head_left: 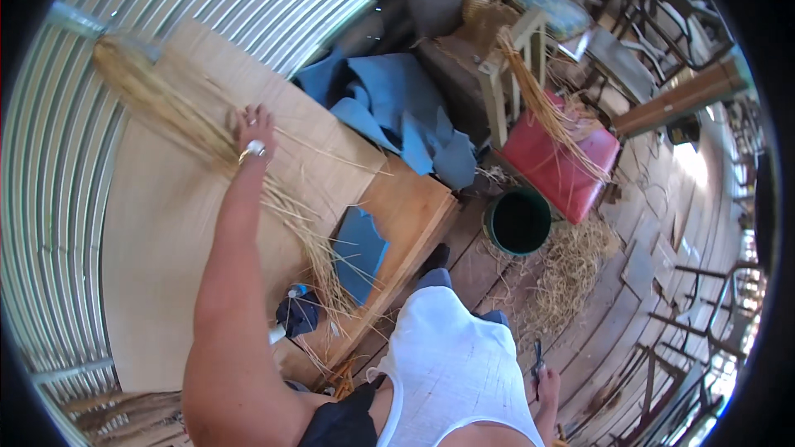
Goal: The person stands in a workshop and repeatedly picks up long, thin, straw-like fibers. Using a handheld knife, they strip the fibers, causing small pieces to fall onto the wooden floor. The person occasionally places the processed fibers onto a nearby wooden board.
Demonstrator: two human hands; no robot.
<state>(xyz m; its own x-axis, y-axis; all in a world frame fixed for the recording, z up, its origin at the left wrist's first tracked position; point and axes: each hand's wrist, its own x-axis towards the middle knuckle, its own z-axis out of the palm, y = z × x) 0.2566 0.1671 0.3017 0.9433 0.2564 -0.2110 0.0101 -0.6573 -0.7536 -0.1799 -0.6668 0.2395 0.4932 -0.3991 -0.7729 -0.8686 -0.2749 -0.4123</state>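
My left hand [255,127], with a pale watch or bracelet at the wrist, reaches far out over the plywood sheet [161,281]. Its fingers are stretched out and hold nothing I can see. Right beside it runs a long bundle of tan cane-like strands [170,99], thick at the far left and fanning out loosely toward me; whether the hand touches it I cannot tell. Low on my right side, my right hand [546,386] is closed around a small dark slim tool [538,354], whose exact kind is too small to make out.
On the wooden table [414,194] lie a blue sheet piece [361,255] and a dark bundled item [298,313]. Behind it is blue material [397,108]. A dark green bucket [517,222], a red cushion [563,161], a shavings heap [571,273] and metal chair frames [712,306] occupy the right.
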